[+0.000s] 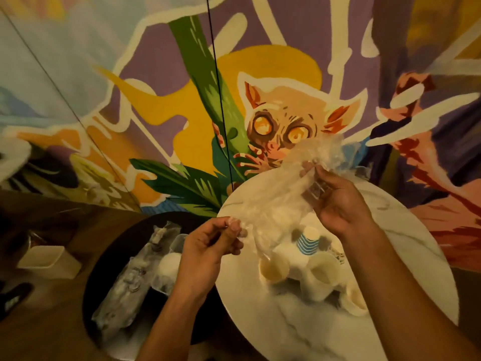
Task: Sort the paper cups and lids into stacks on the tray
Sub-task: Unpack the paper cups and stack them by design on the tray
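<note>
Both hands are taken up by one clear plastic bag. The left hand pinches its lower corner and the right hand grips its upper end, so the bag's long axis slants from the left hand up and away to the right one. The paper cups lie on the white desk beneath that span, just below the right hand and to the right of the left. A blue-striped cup stands mouth-down among them. The right hand looks nearer, but either must release the bag first. I cannot make out any lids.
</note>
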`<state>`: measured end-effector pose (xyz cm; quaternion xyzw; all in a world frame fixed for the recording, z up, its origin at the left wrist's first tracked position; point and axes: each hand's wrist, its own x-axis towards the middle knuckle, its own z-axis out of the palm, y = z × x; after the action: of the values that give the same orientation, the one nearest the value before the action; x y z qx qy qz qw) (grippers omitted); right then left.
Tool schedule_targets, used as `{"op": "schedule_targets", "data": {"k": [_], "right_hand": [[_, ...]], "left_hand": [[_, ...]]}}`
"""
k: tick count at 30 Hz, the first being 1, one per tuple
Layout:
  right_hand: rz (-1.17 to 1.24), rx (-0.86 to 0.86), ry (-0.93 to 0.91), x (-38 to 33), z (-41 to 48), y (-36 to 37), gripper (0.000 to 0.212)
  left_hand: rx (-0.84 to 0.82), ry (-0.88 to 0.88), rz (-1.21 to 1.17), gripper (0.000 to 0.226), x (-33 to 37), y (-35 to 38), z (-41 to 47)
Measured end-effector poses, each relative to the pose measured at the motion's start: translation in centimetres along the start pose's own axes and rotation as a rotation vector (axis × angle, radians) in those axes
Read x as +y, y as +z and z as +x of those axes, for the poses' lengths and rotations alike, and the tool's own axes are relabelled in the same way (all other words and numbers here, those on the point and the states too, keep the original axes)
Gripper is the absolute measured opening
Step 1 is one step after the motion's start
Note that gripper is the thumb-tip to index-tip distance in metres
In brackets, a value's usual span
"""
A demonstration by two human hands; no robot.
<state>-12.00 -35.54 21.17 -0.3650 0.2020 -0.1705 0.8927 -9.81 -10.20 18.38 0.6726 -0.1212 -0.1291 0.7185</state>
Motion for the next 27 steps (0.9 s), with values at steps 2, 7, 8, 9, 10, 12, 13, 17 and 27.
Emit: {"op": "schedule_targets", "data": {"k": [2, 7, 8, 9, 10, 12, 13, 17, 27], "right_hand": [[0.005, -0.027, 0.014, 1.3, 0.7, 1.6, 0.029], [0.075, -0.032, 0.046, 5.2, 2.6, 5.0, 0.032], [0.084, -0.042, 0.053, 6.0, 2.9, 5.8, 0.031], [0.076, -0.047, 0.064, 6.6, 3.2, 6.7, 0.027], [0.052, -0.052, 0.078, 7.4, 3.4, 7.6, 0.023], [0.001, -0.047, 0.1, 8.7, 4.0, 9.2, 0.02], [-0.02, -0.046, 0.107, 9.6, 4.4, 10.1, 0.017], [-0.024, -0.053, 0.119, 13.5, 6.1, 13.9, 0.016], [0.029, -0.135, 0.25, 24.2, 8.4, 20.2, 0.022]], "left_hand": [[0.045, 0.013, 0.038, 0.013, 0.1, -2.4, 0.7], [0.137, 0.003, 0.123, 0.018, -0.2, -9.1, 2.4], [0.155, 0.0, 0.135, 0.018, -0.4, -10.5, 2.7], [0.174, -0.001, 0.144, 0.019, -0.6, -11.9, 2.9], [0.189, 0.0, 0.145, 0.02, -0.6, -13.3, 3.0], [0.2, 0.009, 0.15, 0.023, -0.5, -15.6, 3.2], [0.203, 0.004, 0.148, 0.025, -0.2, -16.9, 3.3], [0.252, -0.185, -0.085, 0.022, 0.1, -22.1, 4.6], [0.246, -0.557, -0.547, 0.051, -4.9, -29.9, 4.9]]}}
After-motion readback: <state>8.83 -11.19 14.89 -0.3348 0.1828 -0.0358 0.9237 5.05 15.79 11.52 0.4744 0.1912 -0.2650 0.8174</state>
